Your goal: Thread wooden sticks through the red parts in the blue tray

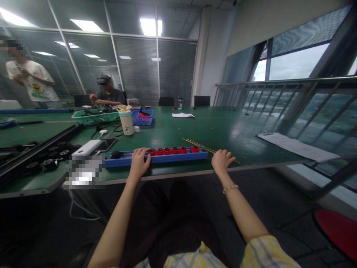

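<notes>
While the left hand (141,162) lies across the blue tray (178,156) near the workbench's front edge, its fingers touching the tray just beside a row of red plastic parts (166,151), I cannot tell whether it grasps anything. The right hand (222,160) I log as loosely open and empty, its fingertips just beside thin brass rods (208,149) on the green workbench (220,130). Left of the tray lie a white power bank (86,147) and a smartphone (107,144). Farther off stand a lidded cup (126,123) and a blue basket (142,117), with a seated co-worker (107,91) beyond.
</notes>
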A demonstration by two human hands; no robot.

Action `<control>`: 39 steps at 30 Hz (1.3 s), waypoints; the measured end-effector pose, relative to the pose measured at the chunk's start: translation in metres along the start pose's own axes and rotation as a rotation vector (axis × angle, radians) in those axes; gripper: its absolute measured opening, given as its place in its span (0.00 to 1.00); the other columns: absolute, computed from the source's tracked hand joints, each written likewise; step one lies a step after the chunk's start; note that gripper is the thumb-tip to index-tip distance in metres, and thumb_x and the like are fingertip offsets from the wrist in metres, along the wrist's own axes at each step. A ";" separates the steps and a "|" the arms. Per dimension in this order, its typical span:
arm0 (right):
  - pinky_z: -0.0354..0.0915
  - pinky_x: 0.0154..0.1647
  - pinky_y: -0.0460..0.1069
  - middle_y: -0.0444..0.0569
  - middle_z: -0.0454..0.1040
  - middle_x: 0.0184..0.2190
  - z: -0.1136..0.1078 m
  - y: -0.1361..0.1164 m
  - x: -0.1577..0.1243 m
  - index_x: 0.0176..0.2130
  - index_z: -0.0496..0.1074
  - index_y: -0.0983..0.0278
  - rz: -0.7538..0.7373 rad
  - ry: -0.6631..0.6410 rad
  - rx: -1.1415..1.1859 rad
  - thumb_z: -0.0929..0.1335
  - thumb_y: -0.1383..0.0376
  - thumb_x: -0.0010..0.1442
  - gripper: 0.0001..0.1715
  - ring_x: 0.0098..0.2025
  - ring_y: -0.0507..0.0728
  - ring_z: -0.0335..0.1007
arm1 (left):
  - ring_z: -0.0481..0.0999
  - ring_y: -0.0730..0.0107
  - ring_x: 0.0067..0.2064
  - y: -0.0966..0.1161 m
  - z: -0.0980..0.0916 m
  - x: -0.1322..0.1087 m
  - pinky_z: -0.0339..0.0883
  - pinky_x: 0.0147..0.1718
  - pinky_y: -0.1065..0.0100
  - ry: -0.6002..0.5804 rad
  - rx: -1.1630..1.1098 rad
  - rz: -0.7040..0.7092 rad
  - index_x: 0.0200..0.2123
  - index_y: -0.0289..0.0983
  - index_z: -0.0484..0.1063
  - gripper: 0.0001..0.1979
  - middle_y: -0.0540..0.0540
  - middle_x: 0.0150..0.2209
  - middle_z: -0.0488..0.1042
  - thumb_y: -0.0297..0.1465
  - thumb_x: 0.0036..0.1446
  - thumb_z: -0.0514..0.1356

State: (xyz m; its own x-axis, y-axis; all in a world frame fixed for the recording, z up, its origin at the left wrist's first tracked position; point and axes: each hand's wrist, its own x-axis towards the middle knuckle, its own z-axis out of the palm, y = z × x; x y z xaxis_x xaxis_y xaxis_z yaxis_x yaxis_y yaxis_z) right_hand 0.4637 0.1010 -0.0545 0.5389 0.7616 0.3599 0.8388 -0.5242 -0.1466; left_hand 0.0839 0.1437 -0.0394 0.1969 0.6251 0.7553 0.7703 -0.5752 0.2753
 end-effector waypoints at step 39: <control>0.67 0.47 0.53 0.66 0.75 0.47 -0.011 0.049 0.034 0.47 0.75 0.70 -0.080 -0.202 -0.124 0.57 0.77 0.63 0.22 0.52 0.62 0.73 | 0.69 0.55 0.51 -0.005 0.002 -0.001 0.63 0.55 0.53 -0.007 -0.003 0.009 0.49 0.41 0.72 0.15 0.43 0.47 0.75 0.35 0.62 0.52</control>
State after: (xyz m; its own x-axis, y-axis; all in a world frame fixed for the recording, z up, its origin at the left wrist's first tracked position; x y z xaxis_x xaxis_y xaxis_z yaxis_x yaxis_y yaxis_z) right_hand 0.5219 0.0969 -0.0392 0.4862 0.8567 0.1723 0.8703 -0.4925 -0.0066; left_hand 0.0818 0.1473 -0.0425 0.2079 0.6239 0.7533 0.7669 -0.5820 0.2703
